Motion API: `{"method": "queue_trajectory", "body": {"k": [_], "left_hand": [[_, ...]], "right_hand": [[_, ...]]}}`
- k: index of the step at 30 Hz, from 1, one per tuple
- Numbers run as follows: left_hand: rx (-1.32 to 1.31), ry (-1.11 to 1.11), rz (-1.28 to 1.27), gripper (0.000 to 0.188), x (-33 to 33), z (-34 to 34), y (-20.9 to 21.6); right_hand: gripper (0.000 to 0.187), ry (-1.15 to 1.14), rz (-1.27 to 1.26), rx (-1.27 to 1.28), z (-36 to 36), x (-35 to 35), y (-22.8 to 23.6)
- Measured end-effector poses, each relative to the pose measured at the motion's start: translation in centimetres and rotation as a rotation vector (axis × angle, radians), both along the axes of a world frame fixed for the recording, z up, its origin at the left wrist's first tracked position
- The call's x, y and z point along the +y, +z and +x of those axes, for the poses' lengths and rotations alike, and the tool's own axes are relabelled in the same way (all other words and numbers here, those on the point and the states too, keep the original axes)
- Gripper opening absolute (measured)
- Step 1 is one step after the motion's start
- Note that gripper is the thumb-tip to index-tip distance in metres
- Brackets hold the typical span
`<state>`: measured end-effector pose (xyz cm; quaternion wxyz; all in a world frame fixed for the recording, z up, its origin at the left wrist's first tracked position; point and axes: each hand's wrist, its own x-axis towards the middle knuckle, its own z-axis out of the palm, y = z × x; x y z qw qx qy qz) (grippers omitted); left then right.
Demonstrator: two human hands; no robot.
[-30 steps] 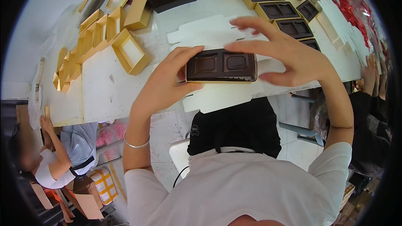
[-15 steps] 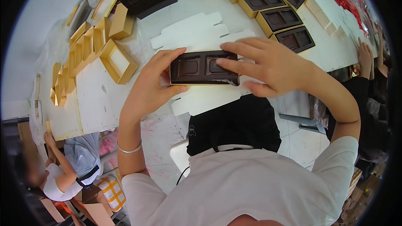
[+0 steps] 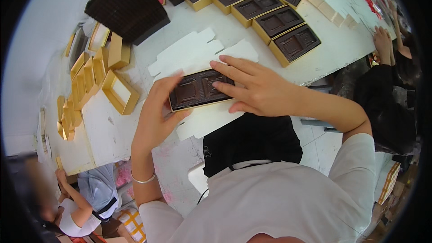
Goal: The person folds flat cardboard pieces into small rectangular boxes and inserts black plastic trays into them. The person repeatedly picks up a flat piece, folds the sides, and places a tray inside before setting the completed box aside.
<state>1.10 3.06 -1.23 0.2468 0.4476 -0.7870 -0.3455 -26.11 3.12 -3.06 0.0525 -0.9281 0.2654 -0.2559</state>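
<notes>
I hold a shallow gold box with a dark brown moulded tray insert (image 3: pixel 198 92) just above the white table (image 3: pixel 112 130). My left hand (image 3: pixel 157 112) grips its left end from below and the side. The fingers of my right hand (image 3: pixel 256 87) press flat on the insert's right half. Under the box lie flat white die-cut cardboard blanks (image 3: pixel 193 54).
A row of several finished gold boxes with brown inserts (image 3: pixel 270 18) runs along the far right of the table. Empty gold boxes (image 3: pixel 119 92) crowd the left, behind them a stack of dark inserts (image 3: pixel 126 6). Other people sit at lower left (image 3: pixel 76 207) and at right (image 3: pixel 387 45).
The box and both hands have come down and toward the table, and my right fingers now lie flatter on the insert. The view has shifted, so the table appears lower.
</notes>
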Motion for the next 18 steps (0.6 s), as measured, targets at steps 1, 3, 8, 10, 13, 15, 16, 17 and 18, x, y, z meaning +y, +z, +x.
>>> {"method": "queue_trajectory", "body": {"k": [1, 3, 8, 10, 13, 15, 16, 17, 18], "left_hand": [[-0.087, -0.032, -0.04, 0.076, 0.2, 0.5, -0.4], [-0.258, -0.068, -0.142, 0.077, 0.3, 0.6, -0.5], [-0.102, -0.004, -0.354, 0.083, 2.0, 0.4, 0.4], [-0.066, 0.064, -0.382, 0.079, 2.4, 0.6, 1.0], [-0.221, -0.051, -0.478, 0.065, 3.4, -0.4, 0.8], [-0.279, -0.087, -0.486, 0.057, 3.9, -0.6, 0.3], [-0.278, -0.069, -0.483, 0.054, 4.2, -0.7, 0.0], [-0.275, -0.057, -0.473, 0.051, 4.7, -0.8, -0.4], [-0.217, -0.032, -0.468, 0.039, 4.9, -1.0, -0.6]], "right_hand": [[0.041, -0.016, 0.031, -0.051, 0.2, 0.1, -0.2], [0.04, -0.021, 0.217, -0.101, -0.1, 0.0, 0.2], [0.037, -0.155, 0.202, -0.121, -2.1, -1.3, 2.0], [0.034, -0.224, 0.179, -0.292, -5.6, -3.7, 3.0], [0.04, -0.383, 0.05, -0.118, -10.7, -6.9, 4.1], [0.041, -0.48, -0.145, -0.104, -10.4, -6.7, 3.4], [0.046, -0.38, -0.063, -0.095, -9.2, -5.7, 3.8], [0.052, -0.284, 0.025, -0.083, -7.4, -3.9, 4.2], [0.054, -0.178, 0.0, 0.014, -5.6, -2.0, 3.7]]}}
